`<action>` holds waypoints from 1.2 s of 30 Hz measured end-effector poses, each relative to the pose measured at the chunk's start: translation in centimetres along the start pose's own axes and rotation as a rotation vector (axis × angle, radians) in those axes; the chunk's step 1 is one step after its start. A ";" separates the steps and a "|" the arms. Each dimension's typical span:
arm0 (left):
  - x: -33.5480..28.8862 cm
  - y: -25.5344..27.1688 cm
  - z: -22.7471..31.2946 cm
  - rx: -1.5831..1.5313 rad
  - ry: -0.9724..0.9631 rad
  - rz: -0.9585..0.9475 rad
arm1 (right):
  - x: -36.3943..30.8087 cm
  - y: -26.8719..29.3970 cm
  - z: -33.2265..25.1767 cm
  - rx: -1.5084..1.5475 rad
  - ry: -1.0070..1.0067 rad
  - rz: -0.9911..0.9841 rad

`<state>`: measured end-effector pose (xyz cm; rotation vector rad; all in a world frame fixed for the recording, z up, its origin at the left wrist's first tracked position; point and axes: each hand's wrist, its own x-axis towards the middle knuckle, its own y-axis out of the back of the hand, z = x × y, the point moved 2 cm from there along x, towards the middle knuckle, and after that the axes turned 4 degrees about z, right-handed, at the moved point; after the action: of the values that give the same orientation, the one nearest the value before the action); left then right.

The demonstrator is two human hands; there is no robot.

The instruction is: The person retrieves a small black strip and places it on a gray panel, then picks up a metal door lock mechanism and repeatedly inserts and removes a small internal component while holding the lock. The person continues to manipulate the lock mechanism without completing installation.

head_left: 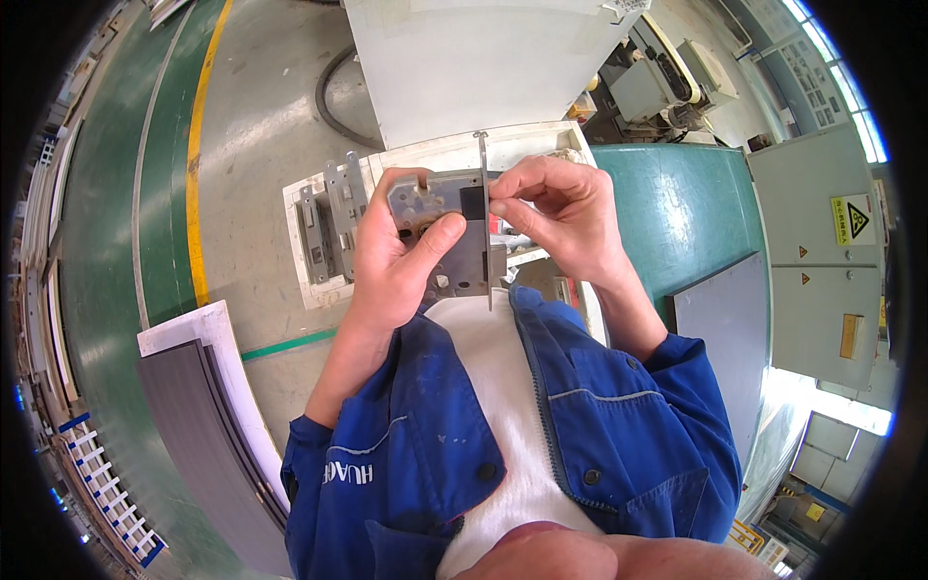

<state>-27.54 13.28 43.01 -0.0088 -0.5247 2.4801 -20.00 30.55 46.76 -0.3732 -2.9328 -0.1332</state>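
My left hand (391,261) is wrapped round a grey metal mortise lock case (440,201), its thumb pressed on the flat side. The case is held up in front of my chest, with its long narrow faceplate (486,237) upright on the right. At that plate, beside a dark opening in the case, the thumb and forefinger of my right hand (572,208) are pinched together. Whatever lies between those fingertips is too small or too hidden to make out.
Left of my hands, more metal lock parts (329,227) lie in a white-edged tray (298,256). Behind stands a large white panel (483,68). A green surface (667,203) extends to the right, near a grey cabinet (822,280). Dark boards (198,425) lean at lower left.
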 end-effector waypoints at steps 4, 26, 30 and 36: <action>0.0 -0.2 -0.1 -0.029 0.009 0.005 | 0.0 0.1 -0.2 0.020 0.008 -0.023; -0.2 0.1 0.2 0.141 -0.128 -0.093 | 0.5 0.1 1.2 0.366 -0.204 -0.088; 0.5 0.7 -0.9 -0.057 -0.032 -0.136 | 0.3 -0.3 1.6 0.476 -0.240 -0.121; 0.7 1.4 -3.3 -0.357 0.111 -0.147 | 0.3 -1.2 1.6 0.556 -0.333 -0.123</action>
<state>-28.53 13.86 39.52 -0.2391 -0.8789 2.1997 -20.87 29.62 45.13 -0.1353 -3.1296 0.7830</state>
